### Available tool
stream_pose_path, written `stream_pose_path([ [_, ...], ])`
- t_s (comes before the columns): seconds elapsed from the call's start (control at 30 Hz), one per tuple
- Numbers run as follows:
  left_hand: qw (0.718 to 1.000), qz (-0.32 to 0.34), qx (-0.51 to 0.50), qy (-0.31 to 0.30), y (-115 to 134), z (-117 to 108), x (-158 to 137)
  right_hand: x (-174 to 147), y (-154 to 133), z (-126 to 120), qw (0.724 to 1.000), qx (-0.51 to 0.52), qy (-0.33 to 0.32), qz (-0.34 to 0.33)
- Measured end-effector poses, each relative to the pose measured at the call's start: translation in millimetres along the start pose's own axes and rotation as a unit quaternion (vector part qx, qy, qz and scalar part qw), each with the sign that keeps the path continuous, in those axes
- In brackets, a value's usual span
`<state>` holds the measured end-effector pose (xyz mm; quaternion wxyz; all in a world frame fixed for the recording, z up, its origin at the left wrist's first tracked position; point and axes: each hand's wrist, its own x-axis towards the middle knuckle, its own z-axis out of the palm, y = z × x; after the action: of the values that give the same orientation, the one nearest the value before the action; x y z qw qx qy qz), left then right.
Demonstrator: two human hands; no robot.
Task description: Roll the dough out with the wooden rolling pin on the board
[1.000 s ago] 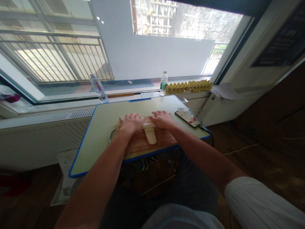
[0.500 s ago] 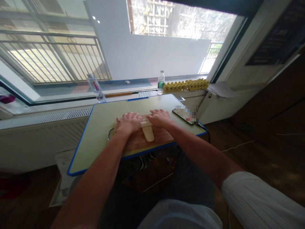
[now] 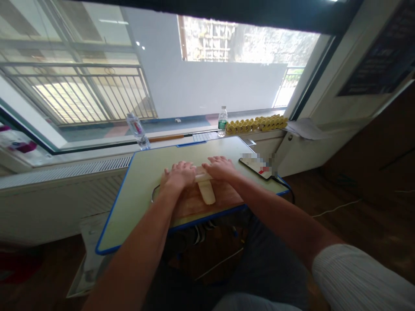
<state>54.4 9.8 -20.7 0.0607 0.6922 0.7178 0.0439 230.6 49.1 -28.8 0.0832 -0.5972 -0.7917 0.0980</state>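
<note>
A pale rolling pin lies crosswise over a strip of cream-coloured dough on a reddish-brown wooden board. My left hand rests on the pin's left part, its fingers draped over the far side. On the right part, my right hand presses down in the same way, fingers pointing forward. Only the middle of the pin shows between them. The dough's rounded near end sticks out toward me. A metal loop handle curves beside the board, left of my left wrist.
The board sits on a small pale-green table with a blue edge. A phone with a black cable lies at the table's right. On the windowsill stand two plastic bottles, one clear and one green-labelled, beside yellow egg-carton-like trays.
The camera has tipped up a little, so the whole scene sits lower and slightly farther right. Both hands stay on the rolling pin, and the dough still lies beneath it.
</note>
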Motion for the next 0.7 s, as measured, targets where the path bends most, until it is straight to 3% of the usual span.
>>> stream_pose_path([
  [0.13,0.999,0.005,0.011,0.05,6.1,9.9,-43.6,-38.6,-2.2,8.3,0.995,-0.056,0.081,-0.019],
  [0.27,0.998,-0.008,0.015,0.068,10.2,13.9,-61.3,-57.7,-3.2,11.3,0.992,-0.077,0.095,-0.04],
  [0.37,0.999,-0.008,0.019,0.048,8.6,10.5,-49.3,-47.6,-4.0,7.8,0.995,-0.07,0.066,-0.035],
  [0.5,1.0,-0.017,0.009,0.012,1.2,3.5,-14.7,-9.8,-3.6,5.1,0.999,-0.032,0.012,-0.02],
  [0.7,1.0,-0.027,-0.005,-0.006,-10.5,1.8,35.2,42.0,1.5,11.2,1.0,-0.004,-0.018,0.0],
])
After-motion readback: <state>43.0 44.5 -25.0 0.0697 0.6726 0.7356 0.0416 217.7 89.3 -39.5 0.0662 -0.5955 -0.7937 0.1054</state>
